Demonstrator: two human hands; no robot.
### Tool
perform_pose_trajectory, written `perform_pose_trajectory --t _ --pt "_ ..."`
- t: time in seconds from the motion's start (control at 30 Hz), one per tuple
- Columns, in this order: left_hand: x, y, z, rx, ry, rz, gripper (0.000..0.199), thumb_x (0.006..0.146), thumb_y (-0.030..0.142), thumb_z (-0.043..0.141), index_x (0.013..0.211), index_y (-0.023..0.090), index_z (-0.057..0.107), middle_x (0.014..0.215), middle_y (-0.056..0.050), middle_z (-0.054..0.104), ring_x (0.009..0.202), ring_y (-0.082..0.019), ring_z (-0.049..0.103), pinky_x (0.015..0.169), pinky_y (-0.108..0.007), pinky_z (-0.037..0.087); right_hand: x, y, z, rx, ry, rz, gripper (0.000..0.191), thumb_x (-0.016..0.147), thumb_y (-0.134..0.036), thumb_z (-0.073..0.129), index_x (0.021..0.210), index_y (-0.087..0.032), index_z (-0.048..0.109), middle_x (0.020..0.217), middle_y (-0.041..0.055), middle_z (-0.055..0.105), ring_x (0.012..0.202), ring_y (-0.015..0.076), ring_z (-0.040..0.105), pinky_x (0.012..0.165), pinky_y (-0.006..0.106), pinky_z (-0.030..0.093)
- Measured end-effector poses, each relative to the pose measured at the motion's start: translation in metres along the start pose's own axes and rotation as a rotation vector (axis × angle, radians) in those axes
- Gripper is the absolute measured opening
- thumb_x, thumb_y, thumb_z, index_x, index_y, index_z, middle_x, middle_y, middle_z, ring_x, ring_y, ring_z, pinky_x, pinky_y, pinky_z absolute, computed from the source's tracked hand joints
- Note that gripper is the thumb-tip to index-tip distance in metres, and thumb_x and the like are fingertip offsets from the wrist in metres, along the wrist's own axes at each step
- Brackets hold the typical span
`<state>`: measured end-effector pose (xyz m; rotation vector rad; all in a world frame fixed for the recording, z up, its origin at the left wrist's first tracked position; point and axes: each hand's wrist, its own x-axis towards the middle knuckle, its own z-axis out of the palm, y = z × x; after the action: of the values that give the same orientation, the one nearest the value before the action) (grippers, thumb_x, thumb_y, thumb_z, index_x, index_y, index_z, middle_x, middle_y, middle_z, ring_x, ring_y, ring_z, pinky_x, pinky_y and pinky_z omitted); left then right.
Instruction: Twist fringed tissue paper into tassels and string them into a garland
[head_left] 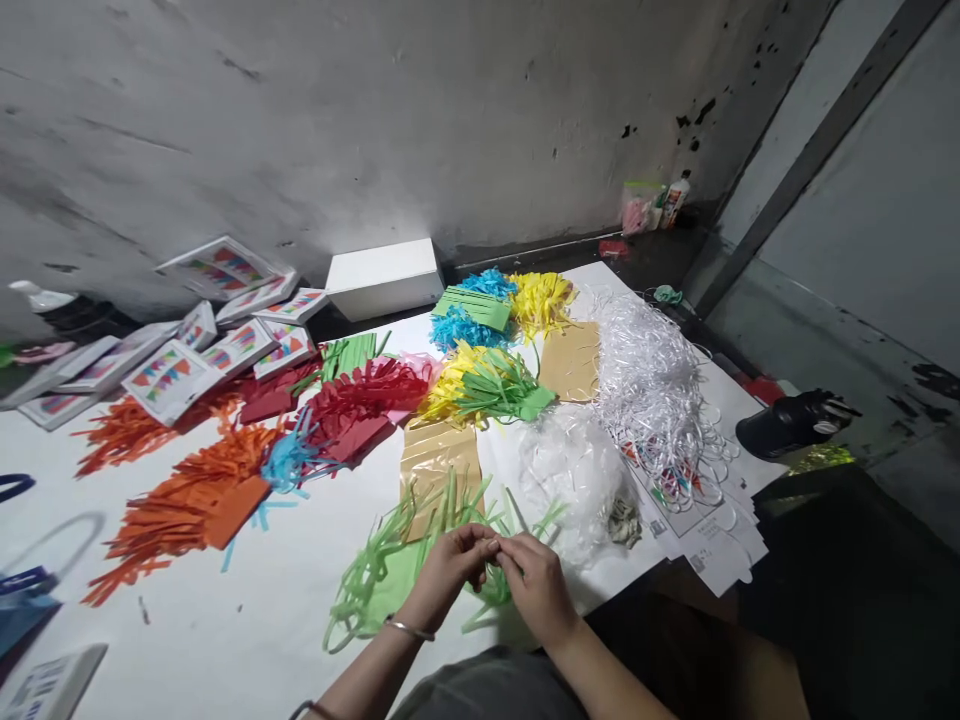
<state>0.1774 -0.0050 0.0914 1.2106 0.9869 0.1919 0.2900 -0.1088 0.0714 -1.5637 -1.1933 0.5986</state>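
Note:
My left hand (456, 562) and my right hand (536, 580) meet at the fingertips near the front edge of the white-covered table. Both are closed in a pinch; whatever lies between the fingertips is too small to make out. Beneath and around them spreads light green fringed tissue paper (394, 570), its loose strips curling out on both sides. Just beyond it lies a flat tan sheet in clear plastic (427, 462). Right of the hands is a heap of crumpled clear plastic bags (566, 460).
Fringed paper bundles in orange (187, 490), red (367, 400), yellow (544, 300) and blue (454, 328) cover the middle. White string (649, 370) is heaped at right, near a black bottle (787, 425). Flat boxes (171, 380) pile up at left; a white box (386, 280) stands behind.

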Motion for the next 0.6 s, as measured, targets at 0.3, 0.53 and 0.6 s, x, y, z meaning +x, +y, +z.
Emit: perform_pose_trajectory --t 0.3,0.53,0.6 --pt "0.017 0.022 0.014 0.561 0.090 0.305 0.031 0.086 0.042 0.051 0.073 0.018 0.063 0.068 -0.003 0.064 0.066 -0.017 0.058 0.063 -0.025 0.043 0.008 0.024 -0.001 -0.046 0.053 0.204 0.020 0.092 -0.018 0.044 0.085 -0.020 0.062 0.081 0.0040 0.065 0.079 0.0189 0.060 0.071 0.028 0.047" --pt "0.081 0.023 0.045 0.710 0.036 0.350 0.023 0.087 0.032 0.052 0.090 0.018 0.069 0.089 -0.007 0.069 0.081 -0.019 0.063 0.073 -0.027 0.047 -0.022 0.039 -0.006 -0.079 -0.040 0.273 0.020 0.086 -0.010 0.044 0.076 -0.019 0.059 0.075 0.0029 0.062 0.073 0.0173 0.059 0.066 0.024 0.041" --pt "0.102 0.018 0.062 0.844 -0.053 0.334 0.019 0.086 0.023 0.052 0.092 0.017 0.070 0.093 -0.007 0.069 0.086 -0.018 0.063 0.080 -0.026 0.046 -0.031 0.037 -0.002 -0.086 -0.124 0.256 0.021 0.082 -0.005 0.045 0.077 -0.019 0.060 0.077 0.0027 0.063 0.075 0.0173 0.060 0.067 0.024 0.041"
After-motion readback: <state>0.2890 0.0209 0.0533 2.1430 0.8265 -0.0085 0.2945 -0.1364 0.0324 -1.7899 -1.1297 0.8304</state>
